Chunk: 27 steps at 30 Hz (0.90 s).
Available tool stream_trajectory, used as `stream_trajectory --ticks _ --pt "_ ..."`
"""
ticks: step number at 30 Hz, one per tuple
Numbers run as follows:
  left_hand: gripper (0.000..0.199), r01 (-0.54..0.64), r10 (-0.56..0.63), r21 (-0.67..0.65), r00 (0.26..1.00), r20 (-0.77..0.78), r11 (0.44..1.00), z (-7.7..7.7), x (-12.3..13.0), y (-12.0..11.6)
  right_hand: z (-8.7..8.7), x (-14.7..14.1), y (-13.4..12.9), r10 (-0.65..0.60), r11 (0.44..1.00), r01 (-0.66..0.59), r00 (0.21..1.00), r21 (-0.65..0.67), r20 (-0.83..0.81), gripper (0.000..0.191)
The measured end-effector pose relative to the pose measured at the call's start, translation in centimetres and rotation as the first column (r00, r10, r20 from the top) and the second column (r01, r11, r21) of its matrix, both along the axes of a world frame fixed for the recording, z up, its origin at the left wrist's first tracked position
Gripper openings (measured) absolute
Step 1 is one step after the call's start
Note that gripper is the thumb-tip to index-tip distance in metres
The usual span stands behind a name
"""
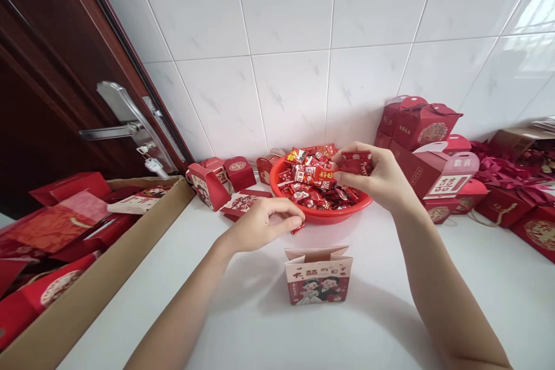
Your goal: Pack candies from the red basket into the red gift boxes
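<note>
Over the right side of a red plastic basin [321, 219], my right hand [377, 176] is closed on a red wrapped candy [358, 163]. Many more wrapped candies [310, 193] fill the basin. My left hand [262, 222] hovers in front of the basin's left edge, its fingers curled. From under its fingertips shows the end of a small red-wrapped candy [298, 228]. Below and between both hands stands a pink and red paper gift box [318, 277], upright with its top open and a cartoon couple on its front. The inside of the box is mostly hidden from here.
Red gift boxes [427, 127] are stacked at the right, with dark red ribbons [498, 165] behind. Smaller boxes [210, 185] stand left of the basin. A cardboard carton [130, 248] of red packaging fills the left, beside a dark door with a handle [113, 130]. Tiled wall behind.
</note>
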<state>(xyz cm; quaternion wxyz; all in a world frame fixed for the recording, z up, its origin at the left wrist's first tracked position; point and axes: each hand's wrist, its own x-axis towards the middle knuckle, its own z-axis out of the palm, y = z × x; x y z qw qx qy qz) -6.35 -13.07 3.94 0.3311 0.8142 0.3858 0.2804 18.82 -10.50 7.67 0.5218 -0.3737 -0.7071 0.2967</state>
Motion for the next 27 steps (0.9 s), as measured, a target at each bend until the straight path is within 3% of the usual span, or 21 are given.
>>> stream_trajectory --ticks 3,6,9,12,15,20,24,27 --pt "0.023 0.026 -0.028 -0.010 0.943 -0.330 1.000 -2.2 0.0 1.1 -0.1 -0.2 -0.2 0.038 0.999 -0.038 0.998 0.016 0.040 0.018" --pt "0.024 -0.046 0.104 0.117 0.821 -0.561 0.992 -5.6 1.2 2.5 0.0 -0.4 -0.8 0.081 0.996 -0.085 0.993 0.038 0.081 0.016" --pt "0.023 -0.130 0.211 0.174 0.749 -0.628 0.976 -8.4 2.4 3.3 0.6 -0.2 -2.0 0.144 0.987 -0.153 0.978 0.053 0.149 0.014" --pt "0.023 -0.195 0.267 0.182 0.730 -0.629 0.964 -9.2 2.7 3.4 1.3 0.2 -3.5 0.215 0.971 -0.234 0.939 0.044 0.267 0.011" --pt "0.016 -0.233 0.269 0.139 0.759 -0.592 0.963 -8.3 2.0 3.4 1.7 0.3 -4.7 0.295 0.938 -0.344 0.858 0.042 0.421 0.015" --pt "0.012 -0.245 0.217 -0.073 0.937 -0.272 0.967 -4.3 -0.1 3.0 1.5 0.3 -6.0 0.373 0.866 -0.498 0.702 0.044 0.607 0.021" --pt "0.009 -0.213 0.203 -0.135 0.976 -0.083 0.968 -0.3 -1.6 1.1 1.0 -0.3 -6.6 0.283 0.886 -0.460 0.637 0.059 0.717 0.018" --pt "0.009 -0.084 0.079 -0.101 0.995 -0.053 0.991 2.2 -2.3 -1.1 0.6 -0.8 -6.7 0.199 0.910 -0.406 0.601 0.081 0.774 0.016"
